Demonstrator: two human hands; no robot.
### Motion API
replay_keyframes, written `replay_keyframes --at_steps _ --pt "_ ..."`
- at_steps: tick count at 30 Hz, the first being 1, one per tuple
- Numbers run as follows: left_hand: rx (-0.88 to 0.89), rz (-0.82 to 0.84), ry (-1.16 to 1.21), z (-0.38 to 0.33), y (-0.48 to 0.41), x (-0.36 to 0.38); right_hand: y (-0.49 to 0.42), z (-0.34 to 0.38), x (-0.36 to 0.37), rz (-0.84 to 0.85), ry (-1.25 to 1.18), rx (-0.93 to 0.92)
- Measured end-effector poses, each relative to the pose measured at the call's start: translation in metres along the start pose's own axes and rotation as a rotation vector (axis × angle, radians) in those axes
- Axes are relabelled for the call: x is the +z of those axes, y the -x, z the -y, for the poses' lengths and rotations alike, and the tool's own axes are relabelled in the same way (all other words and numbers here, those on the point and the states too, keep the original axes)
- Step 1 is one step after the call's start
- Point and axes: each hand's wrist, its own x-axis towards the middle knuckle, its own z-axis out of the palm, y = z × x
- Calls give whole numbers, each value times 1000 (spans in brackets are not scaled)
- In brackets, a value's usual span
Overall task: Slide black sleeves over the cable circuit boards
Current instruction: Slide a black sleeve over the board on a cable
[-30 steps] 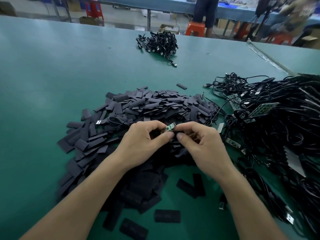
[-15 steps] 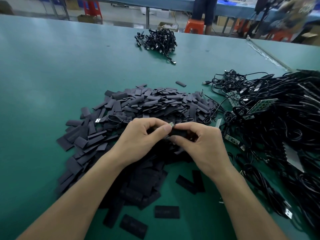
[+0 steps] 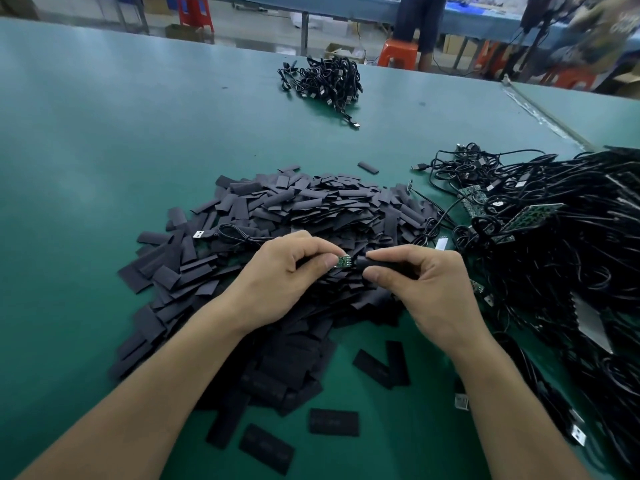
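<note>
Thumb and forefinger of the left hand (image 3: 277, 282) pinch a small green circuit board (image 3: 343, 262) at one end, its free end pointing toward the right hand (image 3: 426, 289). That hand pinches a black sleeve (image 3: 379, 263), whose mouth sits just beside the board's tip, between the two hands. The board looks light and rigid, best held by its edges. The sleeve is probably soft and easily flattened, so a gentle squeeze at its sides should hold the mouth open.
</note>
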Motion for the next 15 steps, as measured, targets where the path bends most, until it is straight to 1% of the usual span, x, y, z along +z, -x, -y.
replay_keyframes --at_steps 7,15 --pt "9 41 7 0 0 -2 1 3 2 41 28 -15" --pt "6 49 60 1 -1 -3 2 3 5 13 54 14"
